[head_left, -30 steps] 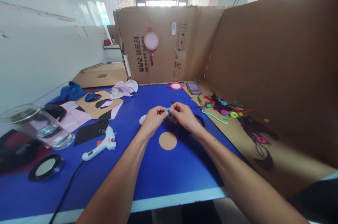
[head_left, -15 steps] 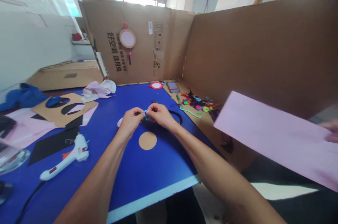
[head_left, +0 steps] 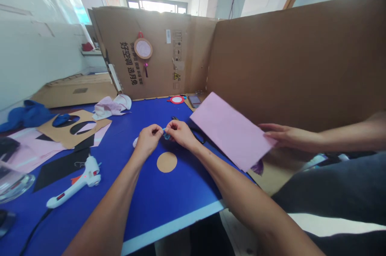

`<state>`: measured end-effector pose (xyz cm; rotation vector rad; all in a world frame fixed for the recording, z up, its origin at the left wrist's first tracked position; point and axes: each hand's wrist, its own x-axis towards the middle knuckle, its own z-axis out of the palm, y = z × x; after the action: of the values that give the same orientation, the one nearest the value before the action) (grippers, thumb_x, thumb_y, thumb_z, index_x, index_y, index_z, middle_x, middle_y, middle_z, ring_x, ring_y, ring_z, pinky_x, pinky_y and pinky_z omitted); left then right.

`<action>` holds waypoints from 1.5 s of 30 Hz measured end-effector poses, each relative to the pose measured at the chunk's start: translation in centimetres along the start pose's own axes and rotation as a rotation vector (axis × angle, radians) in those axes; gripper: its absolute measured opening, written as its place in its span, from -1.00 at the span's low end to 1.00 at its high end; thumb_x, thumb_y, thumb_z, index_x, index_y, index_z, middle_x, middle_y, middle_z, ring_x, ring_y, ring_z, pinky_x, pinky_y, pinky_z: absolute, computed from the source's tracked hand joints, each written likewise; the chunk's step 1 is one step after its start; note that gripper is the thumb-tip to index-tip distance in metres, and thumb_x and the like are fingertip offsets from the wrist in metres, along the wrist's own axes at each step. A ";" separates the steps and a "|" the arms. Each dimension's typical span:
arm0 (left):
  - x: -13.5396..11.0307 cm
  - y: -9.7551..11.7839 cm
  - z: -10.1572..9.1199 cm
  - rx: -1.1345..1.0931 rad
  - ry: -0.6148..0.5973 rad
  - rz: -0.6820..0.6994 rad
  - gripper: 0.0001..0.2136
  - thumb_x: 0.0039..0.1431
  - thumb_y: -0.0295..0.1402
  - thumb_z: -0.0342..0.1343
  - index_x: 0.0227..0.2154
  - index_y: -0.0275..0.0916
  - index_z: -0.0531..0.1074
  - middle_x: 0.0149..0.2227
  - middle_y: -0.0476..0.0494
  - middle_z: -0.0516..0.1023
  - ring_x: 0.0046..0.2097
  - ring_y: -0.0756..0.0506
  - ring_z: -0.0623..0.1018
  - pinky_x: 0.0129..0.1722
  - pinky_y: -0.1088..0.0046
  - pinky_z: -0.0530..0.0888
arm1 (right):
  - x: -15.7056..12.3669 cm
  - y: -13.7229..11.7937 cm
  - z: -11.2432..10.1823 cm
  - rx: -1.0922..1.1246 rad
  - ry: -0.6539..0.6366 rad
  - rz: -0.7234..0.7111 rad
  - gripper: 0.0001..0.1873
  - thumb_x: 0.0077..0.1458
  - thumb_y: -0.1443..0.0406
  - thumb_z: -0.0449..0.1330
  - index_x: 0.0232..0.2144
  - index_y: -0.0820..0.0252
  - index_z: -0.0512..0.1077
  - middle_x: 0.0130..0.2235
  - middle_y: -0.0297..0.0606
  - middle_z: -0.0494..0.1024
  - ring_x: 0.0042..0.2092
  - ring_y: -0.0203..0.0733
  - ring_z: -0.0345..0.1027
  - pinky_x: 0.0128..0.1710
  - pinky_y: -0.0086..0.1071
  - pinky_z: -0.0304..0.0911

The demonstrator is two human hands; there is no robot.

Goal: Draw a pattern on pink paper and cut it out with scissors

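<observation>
Pinching a small light-blue piece [head_left: 165, 133] between both hands, just beyond the brown cardboard disc [head_left: 167, 162] and above the blue table [head_left: 169, 203].

Position: the left hand [head_left: 147, 140] sits beyond-left of the disc, the right hand [head_left: 181, 132] beyond-right. Their fingertips nearly meet past the disc's far edge. The piece spans the gap between them, long axis roughly left to right, parallel to the near table edge. It is too small to tell whether it is a strip, a loop or bent wire. Both hands are equally near it, one at each end.

Grip: left thumb and forefinger are closed on the left end. Right thumb and forefinger are closed on the right end, other fingers curled under. Neither hand touches the disc.

Right of the disc: another person's hand [head_left: 283, 136] holds a pink sheet [head_left: 230, 130] by its right end. The sheet is tilted, its left end reaching toward the right hand, near but apart as far as can be told.

Left of the disc, well apart: a white glue gun [head_left: 86, 176] lying on the table.
</observation>
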<state>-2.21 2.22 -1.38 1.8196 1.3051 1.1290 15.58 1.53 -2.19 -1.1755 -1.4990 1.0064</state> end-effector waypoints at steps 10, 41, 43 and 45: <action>0.0 0.0 0.1 0.040 0.031 -0.041 -0.82 0.09 -0.19 0.18 -0.43 -0.18 0.55 -0.47 -0.04 0.57 -0.41 -0.10 0.44 -0.34 0.37 0.33 | -0.8 -0.5 0.5 -0.096 0.050 0.000 -0.86 0.25 0.24 0.28 -0.38 0.09 0.45 -0.49 -0.45 0.55 -0.46 -0.25 0.46 -0.44 -0.45 0.23; -1.0 2.2 -0.2 -0.546 -0.036 -0.355 -0.66 -0.19 -0.10 0.43 -0.44 -0.20 0.50 -0.47 0.00 0.55 -0.44 -0.01 0.49 -0.41 0.49 0.36 | -1.1 -0.5 1.0 0.047 0.003 -0.014 -0.84 0.24 0.18 0.26 -0.35 0.09 0.44 -0.47 -0.45 0.52 -0.47 -0.26 0.43 -0.46 -0.45 0.29; -1.1 2.3 -0.3 -0.563 -0.041 -0.350 -0.65 -0.18 -0.09 0.44 -0.45 -0.20 0.49 -0.47 0.00 0.55 -0.44 -0.01 0.50 -0.39 0.47 0.38 | -1.0 -0.6 1.0 0.109 -0.014 0.001 -0.84 0.23 0.17 0.26 -0.34 0.10 0.44 -0.46 -0.44 0.52 -0.47 -0.27 0.43 -0.47 -0.44 0.32; -1.2 2.3 -0.4 -0.576 -0.057 -0.349 -0.64 -0.18 -0.09 0.45 -0.46 -0.20 0.48 -0.48 -0.01 0.55 -0.44 -0.02 0.49 -0.38 0.46 0.40 | -1.0 -0.8 1.0 0.145 -0.026 0.012 -0.83 0.22 0.17 0.27 -0.36 0.11 0.44 -0.47 -0.44 0.52 -0.48 -0.28 0.41 -0.46 -0.45 0.34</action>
<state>-1.78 0.41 0.38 1.1467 1.0656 1.1016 14.57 0.29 -1.81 -1.0737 -1.4160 1.1232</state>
